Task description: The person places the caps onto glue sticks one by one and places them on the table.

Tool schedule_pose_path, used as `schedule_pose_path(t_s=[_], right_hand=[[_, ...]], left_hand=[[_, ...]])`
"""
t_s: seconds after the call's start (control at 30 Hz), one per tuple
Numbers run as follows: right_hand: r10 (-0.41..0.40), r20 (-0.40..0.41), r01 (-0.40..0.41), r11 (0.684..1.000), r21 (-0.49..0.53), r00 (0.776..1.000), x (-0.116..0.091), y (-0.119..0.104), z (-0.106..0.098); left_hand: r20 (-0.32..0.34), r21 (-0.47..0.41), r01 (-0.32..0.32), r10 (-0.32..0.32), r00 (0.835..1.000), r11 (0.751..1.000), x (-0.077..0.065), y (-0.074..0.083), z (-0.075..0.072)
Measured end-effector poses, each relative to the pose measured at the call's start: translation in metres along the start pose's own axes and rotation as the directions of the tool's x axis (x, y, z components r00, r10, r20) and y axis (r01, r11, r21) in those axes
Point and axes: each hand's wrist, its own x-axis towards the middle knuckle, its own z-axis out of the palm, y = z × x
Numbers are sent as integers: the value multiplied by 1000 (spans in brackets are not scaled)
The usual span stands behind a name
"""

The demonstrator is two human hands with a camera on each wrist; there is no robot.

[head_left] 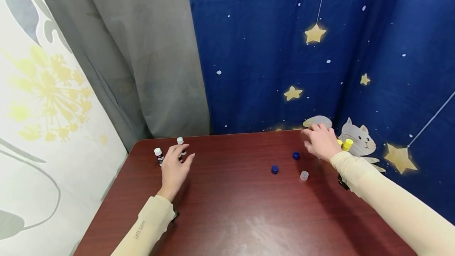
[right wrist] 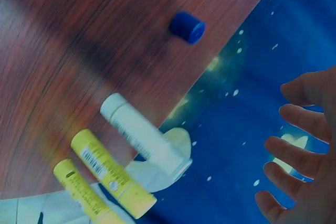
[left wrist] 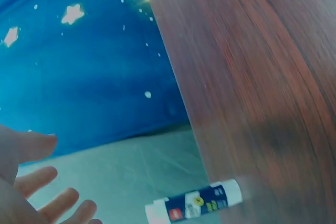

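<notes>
My left hand (head_left: 175,171), its fingers apart and holding nothing, hovers beside glue sticks with white caps and dark labels at the table's far left. One glue stick (head_left: 158,156) stands left of the hand, and another glue stick (head_left: 180,141) is partly hidden behind the fingers. In the left wrist view a glue stick (left wrist: 197,203) shows beyond the fingertips. My right hand (head_left: 321,142) is raised at the far right with loosely spread fingers and nothing in them. Near it in the right wrist view stand a white glue stick (right wrist: 144,135) and two yellow glue sticks (right wrist: 113,174).
Two blue caps (head_left: 275,169) and a translucent cap (head_left: 304,176) sit on the brown table (head_left: 227,204), left of the right forearm. Behind the far edge hang a grey curtain (head_left: 153,50) and a blue star-patterned curtain (head_left: 256,58).
</notes>
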Motion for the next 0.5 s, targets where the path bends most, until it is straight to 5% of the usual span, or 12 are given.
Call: schedule_pose_path(t_s=[0.23, 0.5], right_hand=[[-44, -19, 44, 999, 22, 999, -4, -17, -3], [-89, -21, 90, 994, 58, 996, -15, -35, -1]], left_hand=[[-3, 7, 131, -131, 991, 991, 8, -30, 6], [45, 6, 298, -298, 953, 955, 8, -64, 11]])
